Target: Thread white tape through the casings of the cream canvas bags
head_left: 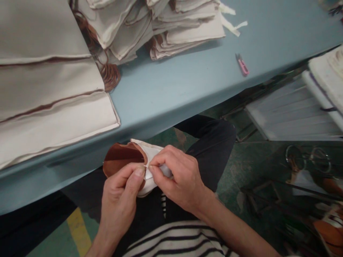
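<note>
A white fabric piece with a brown lining (pixel 123 157) is held over my lap, its brown opening facing left. My left hand (pixel 122 194) pinches the edge of that opening between thumb and forefinger. Close beside it on the right, my right hand (pixel 180 176) is closed in a pinch on the white cloth. The two sets of fingertips nearly meet. Whether a thread or needle is between the right fingertips is too small to tell.
Large cream fabric panels (pixel 53 107) lie on the blue-covered table (pixel 166 85) at left. Brown cords (pixel 110 76) and stacked cloth pieces (pixel 193 32) are behind. Pink snips (pixel 243 66) lie near the table's edge. A white rack (pixel 292 110) stands at right.
</note>
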The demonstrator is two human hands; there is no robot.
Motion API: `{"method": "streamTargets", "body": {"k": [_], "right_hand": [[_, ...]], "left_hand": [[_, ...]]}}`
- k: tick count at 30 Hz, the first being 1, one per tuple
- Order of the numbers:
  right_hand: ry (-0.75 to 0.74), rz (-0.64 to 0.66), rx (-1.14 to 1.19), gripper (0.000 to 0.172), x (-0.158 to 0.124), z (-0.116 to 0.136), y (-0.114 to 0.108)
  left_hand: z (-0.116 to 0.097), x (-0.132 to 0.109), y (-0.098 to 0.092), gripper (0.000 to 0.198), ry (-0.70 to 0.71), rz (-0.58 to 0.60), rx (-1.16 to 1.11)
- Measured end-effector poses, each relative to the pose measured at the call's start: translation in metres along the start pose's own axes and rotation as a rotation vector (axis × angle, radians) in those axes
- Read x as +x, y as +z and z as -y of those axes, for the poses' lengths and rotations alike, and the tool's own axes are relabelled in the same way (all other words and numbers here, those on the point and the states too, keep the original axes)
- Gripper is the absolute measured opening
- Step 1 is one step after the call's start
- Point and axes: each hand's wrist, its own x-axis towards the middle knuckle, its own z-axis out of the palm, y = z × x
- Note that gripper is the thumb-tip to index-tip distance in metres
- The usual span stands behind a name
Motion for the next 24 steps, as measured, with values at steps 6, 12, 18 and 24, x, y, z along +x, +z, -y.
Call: {"method": "streamTargets", "body": {"k": [6,12,18,24], "right_hand": [[0.051,-0.001,0.08,0.02,-0.003,0.001,-0.002],[0.037,-0.026,0.142,0.018,-0.004,0.001,0.0],[0.001,-0.058,0.164,0.015,-0.004,-0.001,0.0],[0.043,-0.003,0.17,0.016,-0.001,0.0,-0.004]], "left_hand": [[-0.009,0.001,0.004,0.036,0.076,-0.045,0.083],[0.001,0.0,0.002,0.043,-0.013,0.006,-0.075],[0.001,0.0,0.004,0.047,-0.047,0.01,-0.146],[-0.004,0.001,0.005,0.045,-0.044,-0.02,-0.145]]}}
